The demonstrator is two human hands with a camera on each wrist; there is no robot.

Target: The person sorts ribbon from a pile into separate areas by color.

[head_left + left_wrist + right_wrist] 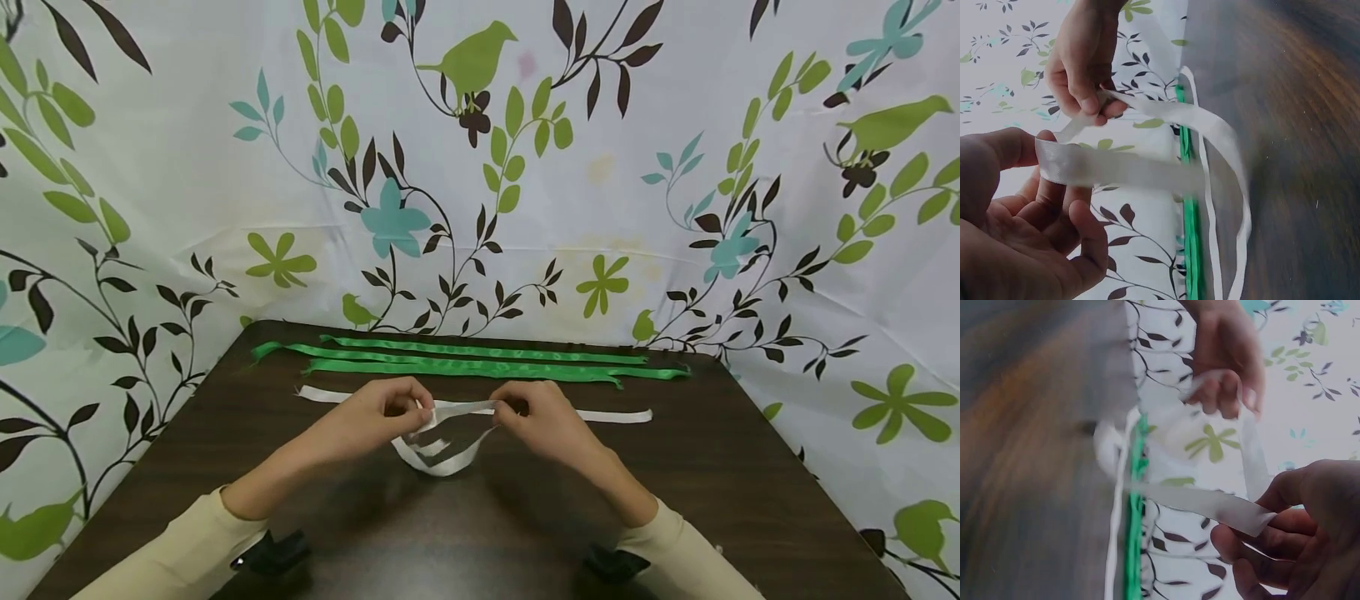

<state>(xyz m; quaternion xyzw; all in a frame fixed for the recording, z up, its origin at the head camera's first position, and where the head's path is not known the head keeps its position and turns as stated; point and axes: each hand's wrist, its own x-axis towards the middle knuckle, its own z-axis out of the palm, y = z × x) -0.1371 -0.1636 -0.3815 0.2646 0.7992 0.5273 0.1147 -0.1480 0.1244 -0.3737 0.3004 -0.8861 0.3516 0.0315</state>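
A white satin ribbon is stretched between my two hands above the table, its slack hanging in a loop below them. My left hand pinches it between thumb and index finger, the other fingers loosely bent. On the other side, my right hand pinches the same ribbon at thumb and fingertip. In the left wrist view, the ribbon folds over the left index finger and part of it is blurred. The right wrist view shows the ribbon running out from the right thumb and fingers.
Behind the hands, a second white ribbon lies straight across the dark wooden table. Several green ribbons lie side by side near the far edge. A patterned cloth with leaves and birds hangs around the table.
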